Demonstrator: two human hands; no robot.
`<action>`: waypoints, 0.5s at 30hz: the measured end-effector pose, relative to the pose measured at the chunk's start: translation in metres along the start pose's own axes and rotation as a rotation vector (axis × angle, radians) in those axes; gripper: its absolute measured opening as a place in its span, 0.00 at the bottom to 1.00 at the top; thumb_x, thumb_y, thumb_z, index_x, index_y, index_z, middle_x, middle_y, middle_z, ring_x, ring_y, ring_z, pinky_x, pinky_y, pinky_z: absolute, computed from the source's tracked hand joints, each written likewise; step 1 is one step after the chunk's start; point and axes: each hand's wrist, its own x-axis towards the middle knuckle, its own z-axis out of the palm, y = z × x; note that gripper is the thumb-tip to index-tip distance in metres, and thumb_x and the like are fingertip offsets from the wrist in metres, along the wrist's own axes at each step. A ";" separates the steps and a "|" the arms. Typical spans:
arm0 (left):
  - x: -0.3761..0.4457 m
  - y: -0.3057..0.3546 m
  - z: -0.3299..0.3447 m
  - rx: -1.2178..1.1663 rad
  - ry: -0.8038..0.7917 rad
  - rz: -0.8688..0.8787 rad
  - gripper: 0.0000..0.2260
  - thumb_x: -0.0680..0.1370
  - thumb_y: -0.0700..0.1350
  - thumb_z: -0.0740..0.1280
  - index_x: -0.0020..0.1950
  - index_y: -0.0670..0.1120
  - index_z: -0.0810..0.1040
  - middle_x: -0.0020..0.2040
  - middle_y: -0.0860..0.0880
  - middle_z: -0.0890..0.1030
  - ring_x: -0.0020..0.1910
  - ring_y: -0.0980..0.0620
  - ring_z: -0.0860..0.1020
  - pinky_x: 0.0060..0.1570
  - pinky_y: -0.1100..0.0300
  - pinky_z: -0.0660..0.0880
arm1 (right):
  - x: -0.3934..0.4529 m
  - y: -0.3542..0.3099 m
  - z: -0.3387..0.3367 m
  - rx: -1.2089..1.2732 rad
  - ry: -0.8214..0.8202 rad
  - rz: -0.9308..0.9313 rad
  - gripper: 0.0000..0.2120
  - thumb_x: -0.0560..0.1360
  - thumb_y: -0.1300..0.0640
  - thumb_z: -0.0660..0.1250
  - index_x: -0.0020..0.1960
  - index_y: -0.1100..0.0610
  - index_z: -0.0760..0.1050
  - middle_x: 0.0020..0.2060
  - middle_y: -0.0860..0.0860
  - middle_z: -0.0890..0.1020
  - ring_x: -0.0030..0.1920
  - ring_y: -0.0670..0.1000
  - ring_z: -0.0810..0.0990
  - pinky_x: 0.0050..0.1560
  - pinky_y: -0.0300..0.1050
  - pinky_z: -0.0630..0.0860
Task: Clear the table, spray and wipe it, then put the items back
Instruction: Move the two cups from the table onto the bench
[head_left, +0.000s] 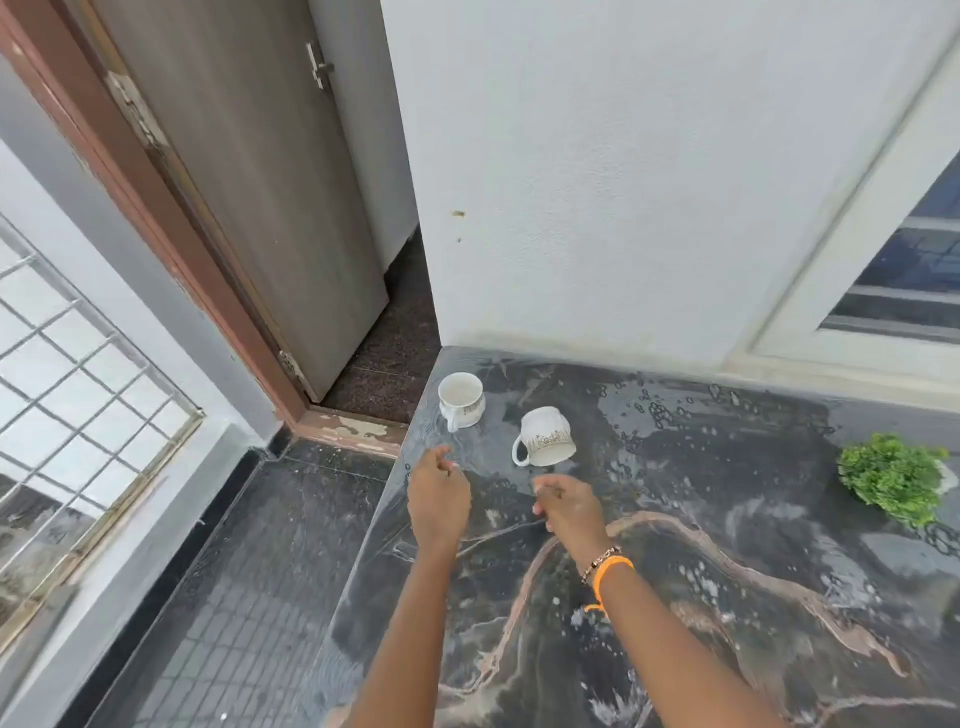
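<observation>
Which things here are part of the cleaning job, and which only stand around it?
Job: dark marble table, wet; upright cup; tilted cup; green plant; left hand; right hand.
Around: door; window grille; wall.

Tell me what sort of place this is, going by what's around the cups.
Probably a house balcony or covered porch. A dark marble slab runs along a white outer wall beside a wooden door, with a grilled opening at left and a window at right. Two white cups sit on it.
</observation>
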 end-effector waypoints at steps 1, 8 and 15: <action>0.011 0.001 0.001 -0.020 -0.018 -0.020 0.18 0.79 0.39 0.57 0.68 0.43 0.69 0.57 0.44 0.77 0.57 0.44 0.75 0.60 0.47 0.71 | 0.007 -0.001 0.009 0.114 0.051 0.035 0.10 0.76 0.61 0.64 0.54 0.65 0.77 0.37 0.54 0.79 0.37 0.51 0.77 0.41 0.43 0.71; 0.059 0.005 0.015 0.043 -0.102 0.016 0.16 0.79 0.42 0.58 0.67 0.44 0.69 0.48 0.45 0.77 0.54 0.41 0.76 0.57 0.47 0.71 | 0.042 -0.027 0.034 0.250 0.381 0.170 0.08 0.72 0.58 0.68 0.38 0.62 0.77 0.34 0.56 0.76 0.37 0.56 0.72 0.39 0.43 0.66; 0.081 0.000 0.022 0.054 -0.089 0.021 0.07 0.79 0.43 0.60 0.53 0.44 0.74 0.43 0.49 0.76 0.43 0.48 0.74 0.43 0.57 0.67 | 0.055 -0.037 0.011 -0.567 0.385 -0.215 0.08 0.76 0.56 0.60 0.45 0.61 0.73 0.46 0.55 0.72 0.37 0.57 0.71 0.33 0.43 0.62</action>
